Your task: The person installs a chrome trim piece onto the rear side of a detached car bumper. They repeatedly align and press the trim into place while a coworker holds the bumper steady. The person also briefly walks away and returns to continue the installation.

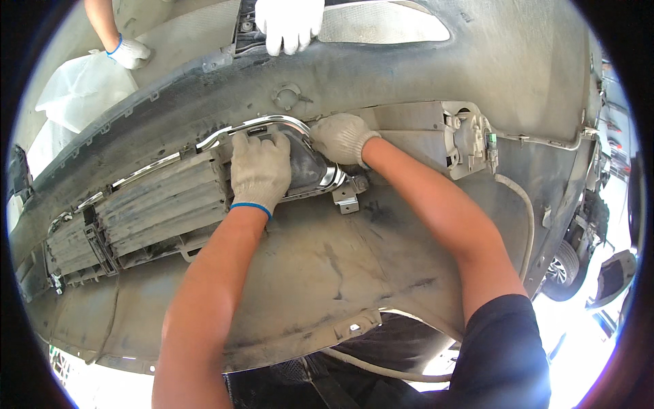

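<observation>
Upper L: a co-worker's glove (129,53), blue cuff, well apart from the person's own hands. L to ctr: slatted grille (157,198) runs aslant across the bumper (306,266) inner face, lower at its L end.

Approx ctr: L hand (261,170), gloved, back to cam, fingers bent over the dark panel (303,162) & adj. grille end; tips partly hidden, so can't tell if it's gripping. Chrome trim (272,119) is just above ctr, arching over the panel: long axis approx L–R, L end lower, R end bending down. Key relation: the arch's top lies just above L hand's fingertips, the R bend right by R hand, so R hand is nearer that bend, L hand is under the middle. 2nd co-worker glove (289,24) up top, fingers down, well above the trim.

R of ctr: R hand (340,140), gloved, fingers curled & pointing L at the bend; contact side hidden, grip unclear. Bracket (347,199) just below it. Further R: end fitting (470,140), then hose (524,211); wheel (562,264) far R, well apart.
</observation>
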